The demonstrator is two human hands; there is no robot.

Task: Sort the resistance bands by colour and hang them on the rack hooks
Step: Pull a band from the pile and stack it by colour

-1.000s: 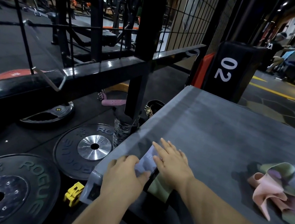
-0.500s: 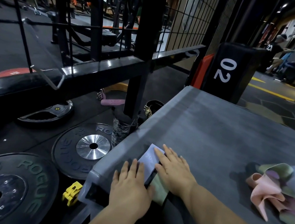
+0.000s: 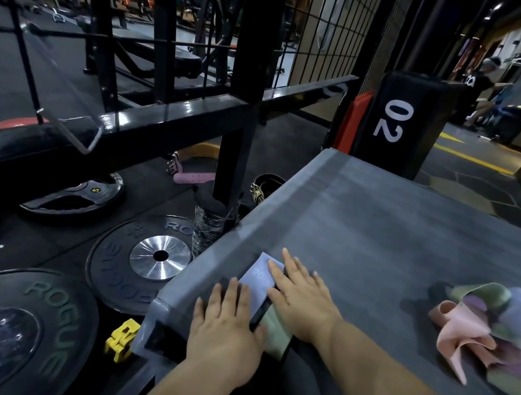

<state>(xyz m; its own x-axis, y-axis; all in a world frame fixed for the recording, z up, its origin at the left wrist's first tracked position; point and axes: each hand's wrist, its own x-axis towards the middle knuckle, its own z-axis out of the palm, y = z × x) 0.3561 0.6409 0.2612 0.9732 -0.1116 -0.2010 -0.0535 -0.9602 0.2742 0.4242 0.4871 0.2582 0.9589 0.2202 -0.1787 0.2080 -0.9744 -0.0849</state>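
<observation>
I have both hands down flat at the near left corner of the grey block [image 3: 386, 226]. The left hand [image 3: 225, 330] has its fingers straight and a little apart, and the right hand [image 3: 302, 300] lies the same way just beside it. Neither is curled round anything; they only press on the flattened bands. Under them is a pale lilac band [image 3: 256, 275] with "20" printed on it, and a green band [image 3: 278, 334] shows below the right palm at the near edge. The rest sit in a loose pile [image 3: 485, 338] well apart on the right side of the block, with a pink band [image 3: 458, 333] folded on top at its left. I judge these to be thin, light and floppy, likely a bit tacky against each other. Flat as they are, a grab from above would find little to hold, so I would pinch an edge or hook a finger through a loop and peel one off. A dark strip between my hands could be a black band or only shadow; I cannot tell. How many lie stacked under my palms is hidden. The pile runs to the right edge of the view, so its count and colours are uncertain. On the black rack [image 3: 176, 113] to the left I make out one bent metal hook [image 3: 86, 140] in the gloom, no others clearly.
</observation>
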